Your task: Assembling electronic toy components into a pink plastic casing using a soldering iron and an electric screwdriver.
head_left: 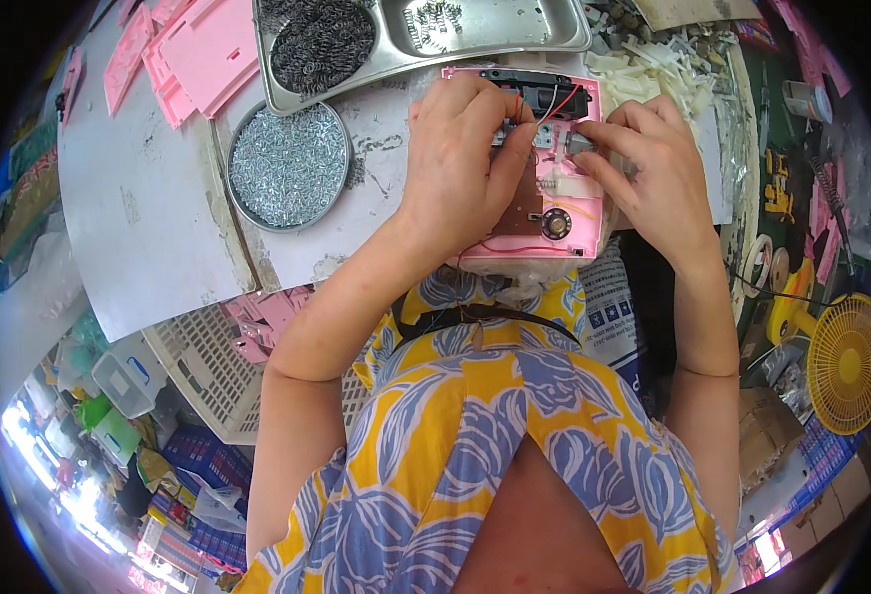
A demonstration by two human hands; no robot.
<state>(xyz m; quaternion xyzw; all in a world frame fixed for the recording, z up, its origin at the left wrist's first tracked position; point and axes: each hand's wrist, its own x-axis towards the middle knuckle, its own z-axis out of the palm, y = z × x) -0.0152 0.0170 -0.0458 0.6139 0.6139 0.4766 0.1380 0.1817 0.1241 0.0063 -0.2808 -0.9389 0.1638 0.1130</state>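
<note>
A pink plastic housing (586, 234) with electronic parts inside lies at the table's near edge in front of me. My left hand (467, 148) reaches over its left side, thumb and forefinger pinched together beside thin red and white wires (554, 103); what is between them is hidden. From the right, my right hand (653, 163) pinches a small grey part (580, 145) at the middle of the housing. Below the fingers sit a white plastic piece (572, 186), a brown board (521, 210) and a round black part (556, 224). A black unit (566, 97) fills the housing's far end.
Left of the housing stands a round dish of small screws (289, 168). Behind it, a metal tray (396, 61) holds dark springs (319, 45). Pink panels (203, 54) lie far left, pale plastic parts (653, 79) far right. A yellow fan (849, 364) stands at right.
</note>
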